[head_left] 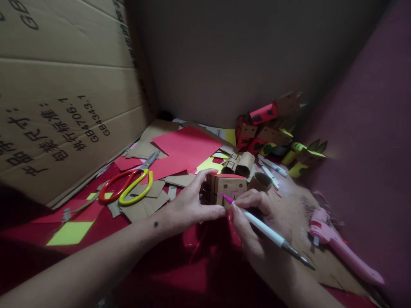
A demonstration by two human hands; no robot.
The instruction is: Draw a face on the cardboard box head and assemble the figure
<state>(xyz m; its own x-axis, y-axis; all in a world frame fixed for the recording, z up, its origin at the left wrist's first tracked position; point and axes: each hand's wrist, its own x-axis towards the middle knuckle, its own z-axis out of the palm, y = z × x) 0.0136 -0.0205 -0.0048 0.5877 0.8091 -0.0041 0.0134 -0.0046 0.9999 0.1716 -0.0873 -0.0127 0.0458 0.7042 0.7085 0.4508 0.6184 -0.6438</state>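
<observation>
My left hand (195,203) is closed around the left side of a small cardboard box (233,185), thumb along its lower edge. Two drawn eyes and some pink marks show on the box's front face, and its top is red. In my right hand (261,214) is a white marker pen (263,224), held in a writing grip. Its magenta tip is at the front face of the box; whether it touches cannot be made out. Just behind the box stand cardboard tubes (246,163). The far side of the box is hidden.
Red-and-yellow-handled scissors (133,188) lie left on cardboard scraps, near red paper (186,147). A large carton (64,107) walls the left. Decorated tube figures (263,128) stand at the back right. White markers (272,171) and a pink glue gun (343,248) lie right.
</observation>
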